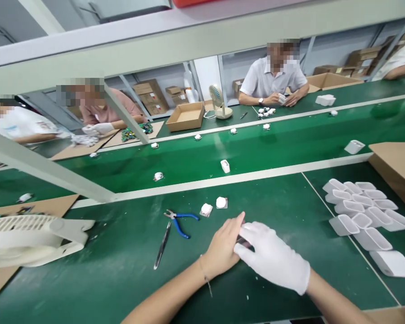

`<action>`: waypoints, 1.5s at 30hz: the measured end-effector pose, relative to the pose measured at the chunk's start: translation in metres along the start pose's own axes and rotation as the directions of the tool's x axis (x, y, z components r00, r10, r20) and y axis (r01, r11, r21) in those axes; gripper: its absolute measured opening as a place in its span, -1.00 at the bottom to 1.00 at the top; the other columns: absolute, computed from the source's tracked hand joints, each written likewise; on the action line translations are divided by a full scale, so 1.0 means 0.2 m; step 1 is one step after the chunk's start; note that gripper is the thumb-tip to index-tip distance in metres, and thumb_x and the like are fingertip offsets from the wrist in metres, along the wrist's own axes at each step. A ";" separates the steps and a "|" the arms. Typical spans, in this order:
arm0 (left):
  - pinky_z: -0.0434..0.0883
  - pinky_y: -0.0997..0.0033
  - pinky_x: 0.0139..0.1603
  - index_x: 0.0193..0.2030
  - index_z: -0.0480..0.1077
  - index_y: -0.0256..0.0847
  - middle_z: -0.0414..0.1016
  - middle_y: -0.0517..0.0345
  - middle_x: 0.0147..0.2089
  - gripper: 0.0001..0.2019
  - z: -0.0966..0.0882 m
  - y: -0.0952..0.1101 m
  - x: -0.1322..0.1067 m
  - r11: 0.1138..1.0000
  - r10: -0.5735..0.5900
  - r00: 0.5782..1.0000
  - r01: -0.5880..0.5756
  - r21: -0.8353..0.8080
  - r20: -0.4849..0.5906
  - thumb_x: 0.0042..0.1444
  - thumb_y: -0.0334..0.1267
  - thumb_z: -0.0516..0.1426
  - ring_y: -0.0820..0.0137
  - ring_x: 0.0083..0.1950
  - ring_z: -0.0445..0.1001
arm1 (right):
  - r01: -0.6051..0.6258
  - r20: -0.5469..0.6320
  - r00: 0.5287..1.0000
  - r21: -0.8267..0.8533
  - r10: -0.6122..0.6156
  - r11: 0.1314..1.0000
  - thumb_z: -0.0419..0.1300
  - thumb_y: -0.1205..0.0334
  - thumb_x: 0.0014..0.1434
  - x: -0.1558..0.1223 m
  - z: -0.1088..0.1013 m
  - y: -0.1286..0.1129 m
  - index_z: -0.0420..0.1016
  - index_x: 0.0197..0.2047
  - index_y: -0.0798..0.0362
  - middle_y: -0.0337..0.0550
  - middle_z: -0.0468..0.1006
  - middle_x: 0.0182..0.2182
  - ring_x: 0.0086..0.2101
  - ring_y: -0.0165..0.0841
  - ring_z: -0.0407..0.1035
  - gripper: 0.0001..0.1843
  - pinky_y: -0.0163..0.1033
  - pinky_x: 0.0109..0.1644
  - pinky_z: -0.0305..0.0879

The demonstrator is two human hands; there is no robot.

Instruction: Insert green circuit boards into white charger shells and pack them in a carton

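Observation:
My bare left hand (222, 247), a thin bracelet at its wrist, meets my right hand (273, 256) in its white glove above the green table. Between them a small dark piece (245, 242) shows in part; fingers cover the rest, so its kind is unclear. My left fingers are pressed together, and my gloved thumb and fingers curl toward the piece. Just beyond lie two small white parts (222, 202) on flat bases. To the left are blue-handled cutting pliers (181, 221), jaws spread, and dark tweezers (162, 246).
Several white hollow housings (373, 238) stand at right near a cardboard box (398, 162). A cream fan (30, 238) occupies the left. A green conveyor belt (189, 157) carrying small white parts crosses ahead, behind a pale rail (202, 182). Co-workers (275, 81) sit across it.

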State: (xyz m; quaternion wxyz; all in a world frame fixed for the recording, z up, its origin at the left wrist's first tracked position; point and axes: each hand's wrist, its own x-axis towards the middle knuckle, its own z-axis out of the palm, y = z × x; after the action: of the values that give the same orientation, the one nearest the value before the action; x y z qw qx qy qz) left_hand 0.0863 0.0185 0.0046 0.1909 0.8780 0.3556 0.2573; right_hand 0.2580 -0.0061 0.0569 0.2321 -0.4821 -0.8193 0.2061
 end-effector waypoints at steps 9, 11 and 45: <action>0.39 0.29 -0.18 0.04 0.38 -0.20 0.44 -0.01 -0.16 -0.70 -0.02 -0.05 -0.13 0.994 0.089 0.996 -0.089 0.055 0.001 0.29 -0.29 -0.08 0.31 -0.20 0.36 | -0.096 -0.097 0.991 0.001 0.095 0.995 -0.09 0.36 0.26 0.43 0.20 0.31 0.46 0.05 0.02 -0.05 0.50 0.01 0.00 -0.28 0.37 -0.59 -0.10 0.11 0.29; 0.38 0.31 -0.16 -0.02 0.43 -0.19 0.45 0.00 -0.16 -0.69 -0.01 -0.03 -0.13 0.995 0.102 0.994 -0.101 -0.022 0.049 0.28 -0.29 -0.09 0.33 -0.20 0.36 | 0.026 0.011 1.000 -0.056 -0.025 0.998 -0.04 0.49 0.15 0.49 0.22 0.30 0.40 0.15 -0.07 -0.15 0.40 0.15 0.13 -0.33 0.26 -0.46 -0.15 0.18 0.23; 0.36 0.27 -0.10 -0.04 0.10 -0.18 0.31 -0.01 -0.07 -0.64 -0.02 -0.18 -0.09 0.844 -0.153 0.988 0.113 -0.525 -0.034 0.05 -0.36 0.13 0.32 -0.11 0.36 | -0.028 -0.218 0.976 -0.038 0.019 0.999 0.15 0.24 0.14 0.16 0.09 0.30 0.47 -0.06 0.02 -0.06 0.58 -0.13 -0.13 -0.21 0.44 -0.72 -0.06 -0.03 0.37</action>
State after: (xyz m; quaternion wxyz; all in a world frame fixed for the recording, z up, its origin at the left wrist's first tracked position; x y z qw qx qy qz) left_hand 0.0532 0.0314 -0.0161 0.4256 0.7565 0.3393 0.3626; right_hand 0.2748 0.0467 0.0143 0.3081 -0.5162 -0.7871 0.1381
